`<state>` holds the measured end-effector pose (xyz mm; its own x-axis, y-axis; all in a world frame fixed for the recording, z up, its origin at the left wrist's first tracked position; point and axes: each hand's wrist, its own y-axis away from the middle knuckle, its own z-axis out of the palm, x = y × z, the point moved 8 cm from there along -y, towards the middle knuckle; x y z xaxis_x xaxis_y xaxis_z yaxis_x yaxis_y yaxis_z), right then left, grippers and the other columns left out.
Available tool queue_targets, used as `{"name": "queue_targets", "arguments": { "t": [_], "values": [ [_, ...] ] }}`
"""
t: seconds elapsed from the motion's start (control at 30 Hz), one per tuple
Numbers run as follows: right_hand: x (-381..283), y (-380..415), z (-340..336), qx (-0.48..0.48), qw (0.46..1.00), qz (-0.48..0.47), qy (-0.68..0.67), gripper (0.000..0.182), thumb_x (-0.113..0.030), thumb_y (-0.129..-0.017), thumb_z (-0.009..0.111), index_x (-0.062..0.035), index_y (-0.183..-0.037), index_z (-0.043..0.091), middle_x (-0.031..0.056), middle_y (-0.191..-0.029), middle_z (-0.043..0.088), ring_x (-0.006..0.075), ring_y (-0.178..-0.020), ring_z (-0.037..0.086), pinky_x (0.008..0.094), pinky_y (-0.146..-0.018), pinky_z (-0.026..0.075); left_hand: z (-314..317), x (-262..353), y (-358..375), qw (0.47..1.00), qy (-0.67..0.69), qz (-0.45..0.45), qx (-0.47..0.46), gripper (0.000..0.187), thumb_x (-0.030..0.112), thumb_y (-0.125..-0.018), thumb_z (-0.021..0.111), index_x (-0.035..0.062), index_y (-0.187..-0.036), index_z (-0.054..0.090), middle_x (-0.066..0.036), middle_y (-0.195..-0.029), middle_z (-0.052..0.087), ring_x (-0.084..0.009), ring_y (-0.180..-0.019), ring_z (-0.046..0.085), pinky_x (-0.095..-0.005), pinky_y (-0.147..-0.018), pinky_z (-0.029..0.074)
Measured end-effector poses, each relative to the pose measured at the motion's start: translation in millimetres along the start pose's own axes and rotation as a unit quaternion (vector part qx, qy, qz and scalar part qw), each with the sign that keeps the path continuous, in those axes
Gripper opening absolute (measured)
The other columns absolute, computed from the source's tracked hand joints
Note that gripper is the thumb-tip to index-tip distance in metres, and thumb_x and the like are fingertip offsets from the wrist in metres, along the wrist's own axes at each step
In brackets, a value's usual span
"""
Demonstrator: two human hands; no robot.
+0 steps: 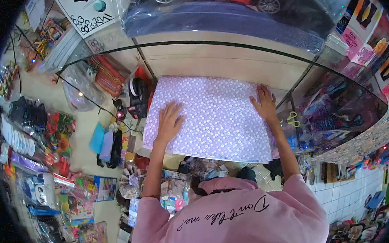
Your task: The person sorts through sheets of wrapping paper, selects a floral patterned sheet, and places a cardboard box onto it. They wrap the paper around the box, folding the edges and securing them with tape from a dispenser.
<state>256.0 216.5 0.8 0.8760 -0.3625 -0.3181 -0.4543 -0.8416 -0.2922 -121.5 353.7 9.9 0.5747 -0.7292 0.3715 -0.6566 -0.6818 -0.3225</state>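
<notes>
The left hand (170,122) and right hand (264,104) lie open on the flowered sheet (217,120), pinching nothing; uneven pressure could skew or crease it.

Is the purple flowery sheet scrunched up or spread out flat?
Spread out flat. The flowery sheet looks smooth, with the left hand and right hand resting on it. I cannot tell if layers are folded underneath.

1 head view looks forward and steeply down.
</notes>
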Motion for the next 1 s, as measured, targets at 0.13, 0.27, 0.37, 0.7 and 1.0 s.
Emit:
{"name": "queue_targets", "arguments": {
  "t": [0.13, 0.27, 0.37, 0.7, 1.0],
  "values": [
    [3, 4, 3, -0.006, 1.000, 0.007, -0.013, 0.072, -0.053, -0.089, 0.051, -0.0105, -0.145, 0.034, 0.0134, -0.151, 0.030, 0.0316, -0.141, 0.024, 0.0552, -0.113, 0.017, 11, -17, 14, 0.999, -0.040, -0.022, -0.011, 0.055, 0.044, -0.094, 0.049, 0.0182, -0.142, 0.043, -0.013, -0.151, 0.032, -0.0371, -0.138, 0.028, -0.0568, -0.112, 0.013],
    [8, 4, 5, -0.015, 1.000, 0.017, -0.005, 0.072, -0.054, -0.089, 0.050, -0.0119, -0.146, 0.034, 0.0129, -0.152, 0.028, 0.0295, -0.142, 0.024, 0.0533, -0.113, 0.016, 12, -17, 8, 0.998, -0.050, -0.023, -0.007, 0.056, 0.046, -0.094, 0.047, 0.0190, -0.142, 0.042, -0.012, -0.152, 0.030, -0.0360, -0.139, 0.027, -0.0555, -0.113, 0.011],
    [6, 3, 6, -0.017, 1.000, 0.016, -0.008, 0.072, -0.054, -0.089, 0.050, -0.0113, -0.145, 0.034, 0.0130, -0.152, 0.029, 0.0292, -0.142, 0.024, 0.0526, -0.114, 0.016, 10, -16, 10, 0.998, -0.048, -0.028, -0.010, 0.055, 0.046, -0.094, 0.048, 0.0191, -0.142, 0.042, -0.010, -0.151, 0.031, -0.0352, -0.139, 0.026, -0.0552, -0.113, 0.012],
    [3, 11, 7, 0.007, 1.000, 0.014, 0.004, 0.069, -0.053, -0.088, 0.053, -0.0116, -0.141, 0.040, 0.0150, -0.148, 0.036, 0.0311, -0.138, 0.031, 0.0522, -0.112, 0.020, 4, -12, 12, 0.999, -0.031, -0.025, 0.001, 0.055, 0.044, -0.094, 0.050, 0.0195, -0.142, 0.042, -0.009, -0.151, 0.032, -0.0336, -0.139, 0.026, -0.0530, -0.114, 0.012],
    [7, 3, -3, 0.004, 0.987, -0.007, 0.160, 0.058, -0.047, -0.088, 0.055, -0.0128, -0.135, 0.047, 0.0192, -0.139, 0.043, 0.0349, -0.133, 0.036, 0.0654, -0.107, 0.017, 5, -17, 5, 0.990, 0.017, -0.063, -0.122, 0.071, 0.052, -0.085, 0.059, 0.0181, -0.144, 0.038, -0.012, -0.155, 0.022, -0.0364, -0.143, 0.015, -0.0613, -0.111, 0.002]
  ]
}}
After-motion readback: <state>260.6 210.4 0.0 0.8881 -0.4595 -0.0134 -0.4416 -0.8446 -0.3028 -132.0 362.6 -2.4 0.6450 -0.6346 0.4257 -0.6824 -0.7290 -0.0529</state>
